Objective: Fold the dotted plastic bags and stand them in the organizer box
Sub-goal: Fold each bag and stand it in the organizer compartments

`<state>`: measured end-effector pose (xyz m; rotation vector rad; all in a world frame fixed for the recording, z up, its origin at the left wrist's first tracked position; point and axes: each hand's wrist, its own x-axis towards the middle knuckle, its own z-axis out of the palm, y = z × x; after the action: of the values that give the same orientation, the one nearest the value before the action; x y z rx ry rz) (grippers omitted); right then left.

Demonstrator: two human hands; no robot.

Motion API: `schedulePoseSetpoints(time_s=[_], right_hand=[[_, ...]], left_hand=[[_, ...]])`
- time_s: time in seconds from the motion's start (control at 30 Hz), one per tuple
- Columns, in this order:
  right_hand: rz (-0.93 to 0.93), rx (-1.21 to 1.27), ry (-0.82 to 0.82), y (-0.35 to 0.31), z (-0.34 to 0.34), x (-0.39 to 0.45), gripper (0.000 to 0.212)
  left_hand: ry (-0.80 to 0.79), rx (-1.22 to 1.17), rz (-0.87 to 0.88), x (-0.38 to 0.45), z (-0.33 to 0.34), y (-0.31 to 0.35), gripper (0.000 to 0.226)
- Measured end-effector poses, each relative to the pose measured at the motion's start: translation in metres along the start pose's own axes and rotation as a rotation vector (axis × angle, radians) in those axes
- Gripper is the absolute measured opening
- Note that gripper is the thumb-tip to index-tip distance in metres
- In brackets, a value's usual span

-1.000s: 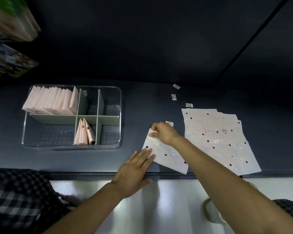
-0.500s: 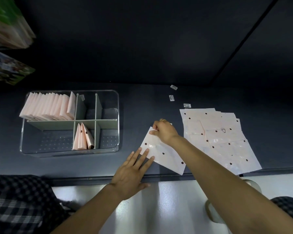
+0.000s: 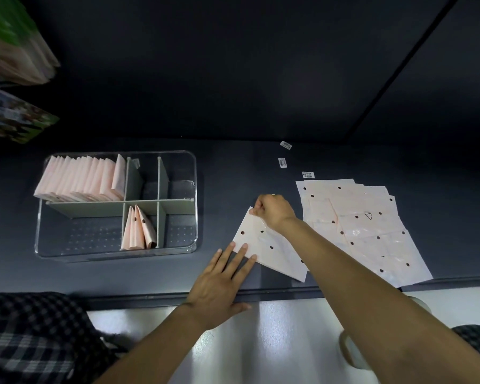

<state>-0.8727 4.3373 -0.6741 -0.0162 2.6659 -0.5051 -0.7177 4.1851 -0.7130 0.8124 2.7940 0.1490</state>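
One pale pink dotted bag (image 3: 272,248) lies flat on the dark table, turned at an angle. My right hand (image 3: 273,213) pinches its far corner. My left hand (image 3: 222,284) lies flat with straight fingers, the fingertips pressing the bag's near left edge. A loose pile of flat dotted bags (image 3: 363,225) lies to the right. The clear organizer box (image 3: 117,252) stands at the left with grey dividers; a row of folded bags (image 3: 81,178) stands in its far left compartment and three folded bags (image 3: 137,231) stand in a near middle one.
Three small white labels (image 3: 283,162) lie on the table behind the bags. The table's front edge (image 3: 261,296) runs just under my left hand. Packaged goods (image 3: 11,65) hang at the far left. A checked cloth (image 3: 25,336) covers the near left corner.
Both hands stay on the same bag. My left fingertips have slid slightly forward onto the bag's near edge; my right hand keeps the far corner.
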Motion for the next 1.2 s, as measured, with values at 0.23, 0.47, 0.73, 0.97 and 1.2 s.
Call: schedulePoseSetpoints(time_s=[0.23,0.47,0.73,0.97,1.2], right_hand=[[0.021,0.004,-0.022,-0.003,0.0,0.004,0.02],[-0.058,0.151,0.109,0.003,0.006,-0.012,0.021],[-0.404,-0.321,0.373,0.022,0.087,-0.135,0.056],[-0.361,-0.547,0.289,0.066,0.078,-0.156,0.059],[-0.364,-0.509,0.325,0.101,0.063,-0.173,0.064]], left_hand=[[-0.026,0.004,0.003,0.0,0.001,-0.002,0.093],[-0.015,-0.004,-0.017,-0.002,0.002,-0.003,0.091],[0.04,0.013,0.015,-0.002,-0.01,0.001,0.089],[-0.048,0.03,-0.002,-0.003,-0.005,-0.006,0.087],[0.011,0.014,-0.049,-0.018,-0.021,-0.021,0.086]])
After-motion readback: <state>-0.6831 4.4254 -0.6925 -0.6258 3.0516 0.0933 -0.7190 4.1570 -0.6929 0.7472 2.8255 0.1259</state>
